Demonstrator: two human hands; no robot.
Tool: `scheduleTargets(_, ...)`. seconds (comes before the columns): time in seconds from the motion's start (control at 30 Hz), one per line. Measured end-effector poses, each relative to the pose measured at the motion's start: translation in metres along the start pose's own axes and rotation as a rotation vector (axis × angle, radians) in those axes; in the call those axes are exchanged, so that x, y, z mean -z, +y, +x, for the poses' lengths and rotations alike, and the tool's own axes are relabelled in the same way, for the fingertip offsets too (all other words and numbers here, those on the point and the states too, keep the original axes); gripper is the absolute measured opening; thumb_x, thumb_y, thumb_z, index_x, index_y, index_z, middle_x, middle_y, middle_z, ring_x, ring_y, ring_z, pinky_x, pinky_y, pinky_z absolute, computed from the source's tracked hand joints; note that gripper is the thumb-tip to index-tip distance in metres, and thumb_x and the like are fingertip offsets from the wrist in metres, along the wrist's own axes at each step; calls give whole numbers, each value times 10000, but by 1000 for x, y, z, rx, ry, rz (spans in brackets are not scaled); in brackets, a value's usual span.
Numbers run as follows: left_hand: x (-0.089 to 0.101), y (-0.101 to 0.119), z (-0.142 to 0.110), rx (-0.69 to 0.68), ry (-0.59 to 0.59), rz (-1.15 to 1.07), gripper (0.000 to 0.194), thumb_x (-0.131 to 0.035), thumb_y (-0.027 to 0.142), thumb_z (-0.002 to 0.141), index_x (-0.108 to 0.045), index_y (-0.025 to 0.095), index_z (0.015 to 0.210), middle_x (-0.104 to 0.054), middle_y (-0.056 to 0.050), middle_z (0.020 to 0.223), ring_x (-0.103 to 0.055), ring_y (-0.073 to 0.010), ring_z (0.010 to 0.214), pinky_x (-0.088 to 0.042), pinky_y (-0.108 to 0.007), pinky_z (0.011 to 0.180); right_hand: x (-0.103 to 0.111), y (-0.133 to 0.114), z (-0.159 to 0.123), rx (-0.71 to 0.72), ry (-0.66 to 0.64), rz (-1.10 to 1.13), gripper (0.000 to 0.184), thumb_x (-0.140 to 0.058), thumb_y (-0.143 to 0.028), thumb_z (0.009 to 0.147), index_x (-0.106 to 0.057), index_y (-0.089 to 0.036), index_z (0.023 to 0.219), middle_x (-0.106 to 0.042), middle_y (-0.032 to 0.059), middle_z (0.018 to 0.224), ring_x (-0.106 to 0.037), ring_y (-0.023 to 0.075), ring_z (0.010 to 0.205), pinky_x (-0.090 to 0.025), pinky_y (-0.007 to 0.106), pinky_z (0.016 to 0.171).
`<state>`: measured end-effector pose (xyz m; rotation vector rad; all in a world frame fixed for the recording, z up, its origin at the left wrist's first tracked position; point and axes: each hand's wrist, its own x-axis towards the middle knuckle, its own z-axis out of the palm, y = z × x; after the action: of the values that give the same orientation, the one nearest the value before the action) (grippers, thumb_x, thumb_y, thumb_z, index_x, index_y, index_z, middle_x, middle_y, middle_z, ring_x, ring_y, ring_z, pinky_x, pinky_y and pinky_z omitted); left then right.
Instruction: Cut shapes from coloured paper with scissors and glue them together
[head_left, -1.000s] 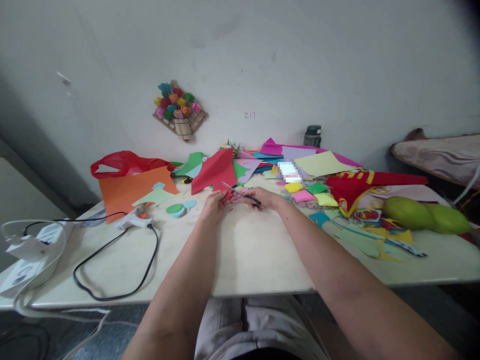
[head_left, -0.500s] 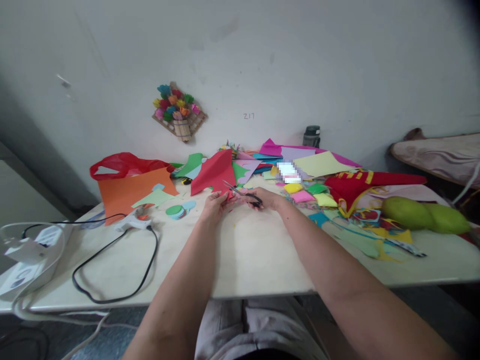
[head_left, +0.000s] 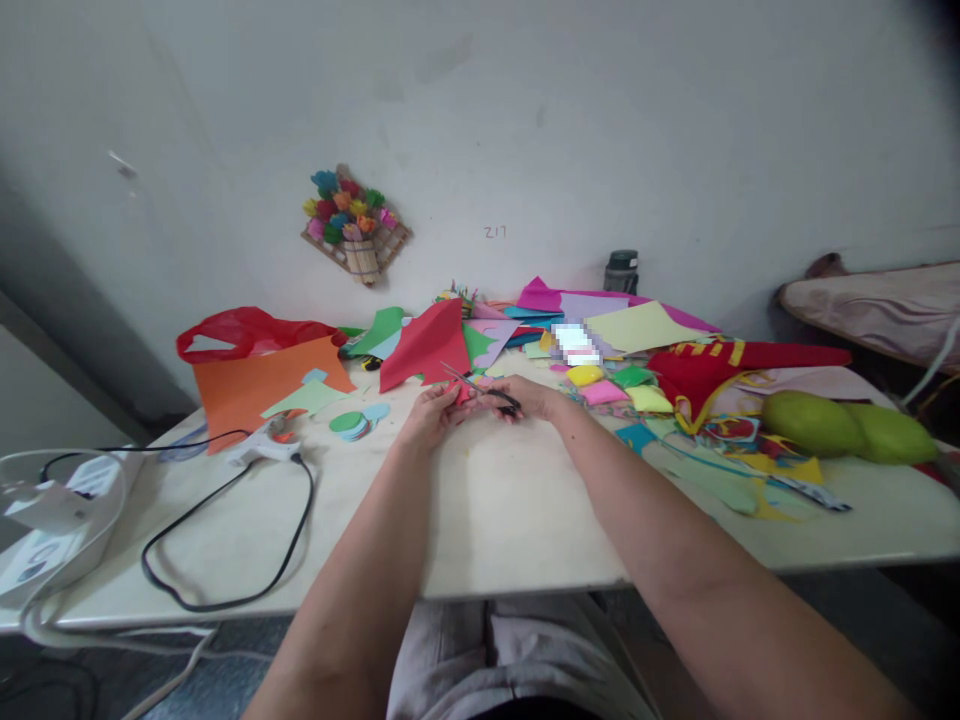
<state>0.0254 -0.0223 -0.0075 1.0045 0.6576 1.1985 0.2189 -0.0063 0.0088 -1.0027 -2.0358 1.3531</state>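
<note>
My left hand [head_left: 433,412] is closed on a small piece of red paper [head_left: 460,394], held just above the table. In my right hand [head_left: 527,397] is a pair of scissors [head_left: 504,401] with black handles, fingers wrapped round them. Their blades point left, right beside the red piece; whether they touch it I cannot tell. Behind both hands lies a large red paper sheet [head_left: 426,345] with a cut lower edge. Left of my left hand sits a stack of green and light-blue paper circles [head_left: 347,424].
A white glue gun [head_left: 268,443] with a black cord lies left, near a power strip [head_left: 67,515]. An orange sheet [head_left: 262,385] and red plastic bag [head_left: 247,328] are behind it. Coloured packets [head_left: 604,391], a phone [head_left: 576,344] and green mangoes [head_left: 814,422] are at right.
Both hands stay in nearly the same place, still holding the red paper and the scissors. The whole view has shifted very slightly.
</note>
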Motion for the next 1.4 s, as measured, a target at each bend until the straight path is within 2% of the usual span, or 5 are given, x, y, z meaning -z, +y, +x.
scheduleTargets(0.27,1,-1,0,-13,28,0,52,-626,140,737,-593,107,761,-659,-62,710,-643,-143,604,-541,-230,553,-2,1,2,8,17,-13,345,-583,-466,736,-576,-141,851,-534,-37,518,-443,49,359,-248,157,299)
scheduleTargets(0.47,-2,-1,-1,-87,93,-26,37,-651,120,710,-624,98,723,-652,-52,705,-626,-123,640,-547,-258,679,-3,8,8,29,14,14,320,-579,-460,734,-550,-148,797,-550,-32,544,-476,56,365,-256,158,297)
scheduleTargets(0.63,-2,0,-1,-73,103,25,49,-649,146,715,-649,97,720,-654,-62,673,-622,-124,603,-537,-222,608,-5,2,8,13,23,31,355,-501,-505,771,-516,-152,734,-534,-32,502,-470,60,347,-262,167,298)
scheduleTargets(1.07,0,-2,2,-118,168,-60,55,-683,124,662,-633,108,678,-636,-39,633,-617,-125,599,-544,-229,593,-10,-3,4,16,60,-47,328,-578,-470,735,-527,-148,770,-532,-35,528,-458,51,344,-252,163,296)
scheduleTargets(1.4,-4,0,0,-115,226,-66,53,-672,101,652,-619,105,657,-619,-19,615,-596,-100,553,-536,-218,578,-18,-10,4,17,77,20,310,-596,-452,735,-533,-152,785,-510,-50,502,-447,45,331,-237,153,275)
